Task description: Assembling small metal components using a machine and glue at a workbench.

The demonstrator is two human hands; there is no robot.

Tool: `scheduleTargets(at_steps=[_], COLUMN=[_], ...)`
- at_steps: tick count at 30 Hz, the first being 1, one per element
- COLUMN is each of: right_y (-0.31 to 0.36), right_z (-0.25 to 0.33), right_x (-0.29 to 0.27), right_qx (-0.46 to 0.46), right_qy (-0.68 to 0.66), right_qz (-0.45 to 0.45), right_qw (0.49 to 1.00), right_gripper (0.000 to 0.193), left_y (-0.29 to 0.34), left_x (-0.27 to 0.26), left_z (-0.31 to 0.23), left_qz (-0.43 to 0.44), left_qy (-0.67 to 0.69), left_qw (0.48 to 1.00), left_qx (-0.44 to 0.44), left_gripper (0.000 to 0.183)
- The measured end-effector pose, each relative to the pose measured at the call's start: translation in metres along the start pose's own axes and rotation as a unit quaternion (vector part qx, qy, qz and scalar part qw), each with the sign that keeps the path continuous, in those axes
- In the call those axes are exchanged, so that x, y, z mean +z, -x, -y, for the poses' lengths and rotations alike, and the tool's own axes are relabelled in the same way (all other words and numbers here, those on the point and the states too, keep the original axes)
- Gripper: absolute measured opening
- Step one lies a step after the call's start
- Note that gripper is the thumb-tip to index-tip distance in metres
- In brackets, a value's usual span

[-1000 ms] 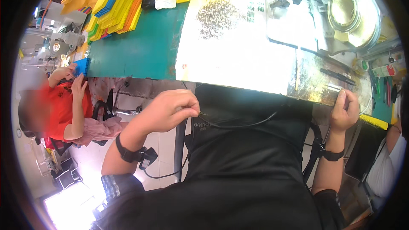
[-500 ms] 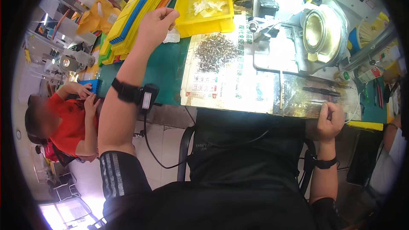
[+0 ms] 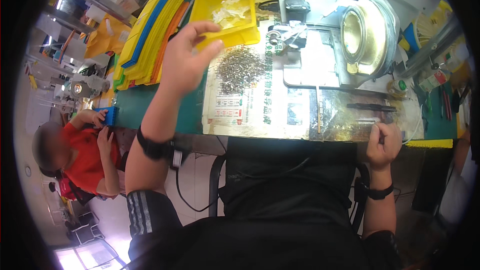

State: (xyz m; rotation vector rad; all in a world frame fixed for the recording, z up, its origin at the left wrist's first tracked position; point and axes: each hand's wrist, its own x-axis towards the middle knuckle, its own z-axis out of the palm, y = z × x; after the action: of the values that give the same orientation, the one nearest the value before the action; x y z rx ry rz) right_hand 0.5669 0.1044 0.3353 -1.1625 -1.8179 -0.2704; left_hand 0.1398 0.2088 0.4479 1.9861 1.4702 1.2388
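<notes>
My left hand (image 3: 189, 62) is raised over the near left corner of the yellow plastic bin (image 3: 247, 37), thumb and fingers apart and nothing visible between them. Crumpled white scraps (image 3: 232, 12) lie inside the bin. Just right of that hand, a heap of small metal pieces (image 3: 241, 70) is spread on a printed paper sheet (image 3: 255, 122). My right hand (image 3: 384, 146) is closed in a fist at the table's front edge; whatever its fingers may hold is hidden. Beyond it lie dark tweezers (image 3: 372, 107) on a stained work board (image 3: 340, 120).
A machine with a round metal bowl-like part (image 3: 367, 37) and a white plate (image 3: 310, 72) stands at the back right. Stacked yellow, blue and orange slabs (image 3: 152, 35) are at the left. A person in red (image 3: 90, 155) sits further left, hands on a blue block (image 3: 107, 116).
My left hand has come nearer and slightly right, and its curled fingers have spread apart. My right fist stays at the table edge. The whole view has shifted slightly.
</notes>
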Motion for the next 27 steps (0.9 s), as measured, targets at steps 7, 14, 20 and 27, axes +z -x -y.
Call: scheduleTargets(at_steps=[7, 14, 20, 27], right_y=[0.0, 0.0, 0.004, 0.004], right_z=[-0.001, -0.001, -0.002, -0.002], right_x=[0.003, 0.006, 0.005, 0.006], right_qx=[0.002, 0.0, 0.0, -0.003], right_qy=[-0.01, -0.014, 0.002, 0.002], right_qz=[-0.002, -0.006, -0.019, -0.017], right_qw=[1.0, 1.0, 1.0, 1.0], right_gripper=[0.009, 0.009, 0.009, 0.008], left_y=[0.061, 0.096, 0.092, 0.12], left_x=[0.032, 0.091, 0.092, 0.089], left_z=[-0.103, -0.132, -0.132, -0.144], left_qz=[0.343, 0.174, 0.19, 0.099], left_qy=[0.307, 0.518, 0.53, 0.584], left_qw=[0.854, 0.74, 0.717, 0.751], left_qx=[0.242, 0.392, 0.411, 0.292], left_gripper=[0.031, 0.016, 0.019, 0.021])
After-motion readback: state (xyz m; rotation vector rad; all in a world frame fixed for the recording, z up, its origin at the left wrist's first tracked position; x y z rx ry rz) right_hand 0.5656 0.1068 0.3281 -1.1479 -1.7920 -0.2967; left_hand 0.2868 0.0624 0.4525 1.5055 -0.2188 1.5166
